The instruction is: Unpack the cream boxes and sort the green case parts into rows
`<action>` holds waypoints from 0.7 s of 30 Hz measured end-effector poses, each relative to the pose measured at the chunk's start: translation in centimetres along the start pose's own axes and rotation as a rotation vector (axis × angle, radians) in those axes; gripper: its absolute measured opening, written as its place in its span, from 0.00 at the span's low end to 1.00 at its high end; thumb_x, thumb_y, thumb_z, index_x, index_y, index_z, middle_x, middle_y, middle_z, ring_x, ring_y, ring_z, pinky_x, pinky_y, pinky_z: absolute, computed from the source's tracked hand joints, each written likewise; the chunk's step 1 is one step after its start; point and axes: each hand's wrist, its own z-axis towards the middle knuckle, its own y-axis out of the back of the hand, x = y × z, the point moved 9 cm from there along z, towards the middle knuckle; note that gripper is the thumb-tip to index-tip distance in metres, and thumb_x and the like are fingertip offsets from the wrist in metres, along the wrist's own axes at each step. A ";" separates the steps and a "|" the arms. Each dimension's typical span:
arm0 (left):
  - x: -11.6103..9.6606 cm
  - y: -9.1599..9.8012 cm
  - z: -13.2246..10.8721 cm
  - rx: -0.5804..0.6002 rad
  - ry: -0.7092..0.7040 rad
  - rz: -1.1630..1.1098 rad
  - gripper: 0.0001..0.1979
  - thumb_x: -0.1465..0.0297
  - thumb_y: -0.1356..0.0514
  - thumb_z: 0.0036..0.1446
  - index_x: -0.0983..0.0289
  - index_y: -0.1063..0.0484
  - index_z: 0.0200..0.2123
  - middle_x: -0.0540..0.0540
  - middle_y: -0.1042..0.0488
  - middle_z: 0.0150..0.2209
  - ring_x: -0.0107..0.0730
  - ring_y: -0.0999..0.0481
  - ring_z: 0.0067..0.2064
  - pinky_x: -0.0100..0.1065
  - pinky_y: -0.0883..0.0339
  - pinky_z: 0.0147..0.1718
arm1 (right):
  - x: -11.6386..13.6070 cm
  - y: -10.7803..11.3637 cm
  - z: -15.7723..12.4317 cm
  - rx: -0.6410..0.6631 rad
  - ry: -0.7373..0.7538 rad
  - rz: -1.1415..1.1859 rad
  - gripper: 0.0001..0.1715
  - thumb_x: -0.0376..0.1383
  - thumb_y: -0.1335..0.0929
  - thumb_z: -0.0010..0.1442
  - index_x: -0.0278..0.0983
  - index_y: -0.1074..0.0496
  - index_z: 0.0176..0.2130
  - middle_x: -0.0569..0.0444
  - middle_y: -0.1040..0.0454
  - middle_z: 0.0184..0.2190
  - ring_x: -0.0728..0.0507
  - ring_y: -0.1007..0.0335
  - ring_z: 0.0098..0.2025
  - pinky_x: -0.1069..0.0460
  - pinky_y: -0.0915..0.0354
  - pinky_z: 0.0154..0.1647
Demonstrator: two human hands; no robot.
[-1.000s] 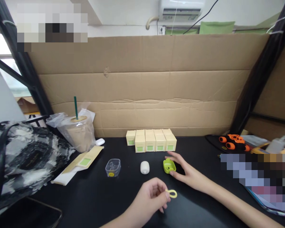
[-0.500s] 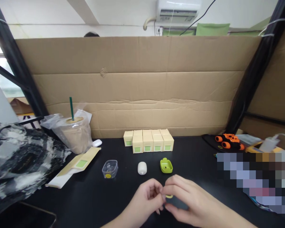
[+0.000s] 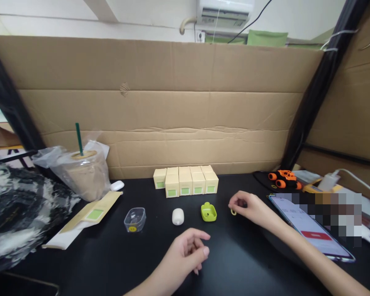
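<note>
My right hand (image 3: 246, 205) pinches a small pale-yellow ring (image 3: 233, 212) just over the black table, right of the green case. Its fingertips hide part of the ring. Nearer to me, my left hand (image 3: 189, 251) is empty, thumb and forefinger apart and the other fingers curled. Beyond it lies a rounded white case (image 3: 178, 216), like an earbud case. To that one's right sits a lime-green soft case (image 3: 209, 213), its hollow facing up. A clear plastic box (image 3: 135, 220) with a yellow sticker stands to the left.
Several small cream boxes (image 3: 185, 181) stand in a row before the cardboard wall (image 3: 160, 111). At left are a bagged drink cup (image 3: 86, 172), a flattened carton (image 3: 86, 218) and a white mouse-like object (image 3: 117, 186). A phone (image 3: 311, 230) and an orange toy car (image 3: 285, 178) lie right.
My hands have parted. The right has moved up and right with the pale-yellow ring; the left stays low in the middle, now holding nothing. The view has shifted slightly right.
</note>
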 end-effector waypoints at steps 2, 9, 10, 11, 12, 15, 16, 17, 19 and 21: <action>0.0 -0.1 0.1 0.010 -0.001 0.005 0.18 0.63 0.37 0.46 0.68 0.33 0.39 0.45 0.36 0.25 0.18 0.39 0.22 0.25 0.42 0.21 | -2.0 -0.7 0.3 0.055 -0.049 -0.026 0.09 0.37 0.33 0.61 0.34 0.29 0.32 0.57 0.28 0.28 0.49 0.31 0.28 0.51 0.33 0.31; 0.1 -0.2 0.3 0.023 -0.016 -0.006 0.16 0.65 0.40 0.48 0.68 0.33 0.38 0.45 0.34 0.24 0.19 0.39 0.21 0.25 0.43 0.21 | -4.2 0.0 0.2 0.028 -0.109 -0.084 0.11 0.40 0.35 0.62 0.35 0.27 0.38 0.53 0.25 0.31 0.46 0.28 0.31 0.48 0.31 0.34; 0.1 -0.2 0.2 0.023 -0.014 -0.006 0.15 0.65 0.40 0.48 0.68 0.33 0.38 0.46 0.34 0.24 0.19 0.38 0.21 0.25 0.43 0.21 | -3.8 0.4 0.3 -0.003 -0.101 -0.094 0.12 0.40 0.36 0.62 0.36 0.27 0.39 0.51 0.24 0.32 0.45 0.28 0.31 0.48 0.31 0.34; 0.2 -0.3 0.2 0.025 -0.009 -0.003 0.13 0.66 0.41 0.48 0.68 0.33 0.37 0.46 0.34 0.24 0.19 0.38 0.21 0.25 0.43 0.21 | -3.2 0.7 0.5 -0.032 -0.084 -0.103 0.13 0.40 0.38 0.62 0.37 0.27 0.40 0.50 0.24 0.33 0.43 0.28 0.32 0.47 0.31 0.34; 0.2 -0.4 0.1 0.027 0.000 -0.001 0.12 0.67 0.41 0.48 0.68 0.32 0.36 0.46 0.34 0.23 0.19 0.38 0.21 0.25 0.43 0.21 | -2.2 0.9 0.9 -0.050 -0.057 -0.109 0.14 0.40 0.39 0.63 0.37 0.27 0.41 0.49 0.24 0.35 0.43 0.27 0.33 0.47 0.31 0.34; 0.3 -0.7 0.1 0.037 0.019 0.009 0.08 0.71 0.43 0.48 0.68 0.32 0.34 0.46 0.33 0.23 0.19 0.37 0.21 0.25 0.43 0.22 | 2.3 0.1 3.2 -0.034 0.077 -0.122 0.14 0.38 0.40 0.64 0.38 0.27 0.40 0.50 0.24 0.36 0.44 0.27 0.37 0.49 0.31 0.38; 0.3 -0.7 0.0 0.038 0.019 0.011 0.07 0.72 0.43 0.49 0.68 0.31 0.33 0.46 0.33 0.22 0.20 0.37 0.21 0.25 0.43 0.22 | 4.1 -0.6 4.3 -0.013 0.129 -0.132 0.12 0.37 0.39 0.64 0.37 0.27 0.40 0.51 0.25 0.37 0.44 0.28 0.38 0.49 0.31 0.40; 0.3 -0.7 0.0 0.036 0.018 0.013 0.07 0.73 0.43 0.49 0.68 0.31 0.33 0.46 0.33 0.22 0.20 0.36 0.22 0.26 0.42 0.23 | 6.0 -1.5 5.4 0.010 0.177 -0.147 0.10 0.37 0.37 0.63 0.37 0.28 0.40 0.52 0.25 0.38 0.45 0.28 0.40 0.48 0.32 0.42; 0.4 -0.6 0.0 0.020 0.010 0.012 0.05 0.74 0.44 0.49 0.68 0.32 0.32 0.45 0.34 0.21 0.20 0.36 0.22 0.26 0.41 0.23 | 9.4 -3.3 7.8 0.047 0.254 -0.198 0.11 0.38 0.34 0.63 0.35 0.29 0.43 0.51 0.27 0.43 0.44 0.30 0.44 0.44 0.33 0.46; 0.6 -0.4 0.0 0.002 -0.002 0.011 0.04 0.75 0.44 0.49 0.67 0.33 0.32 0.44 0.35 0.20 0.20 0.36 0.22 0.25 0.41 0.23 | 11.9 -5.2 9.9 0.068 0.292 -0.259 0.14 0.39 0.34 0.63 0.36 0.31 0.47 0.49 0.30 0.48 0.42 0.31 0.46 0.42 0.33 0.46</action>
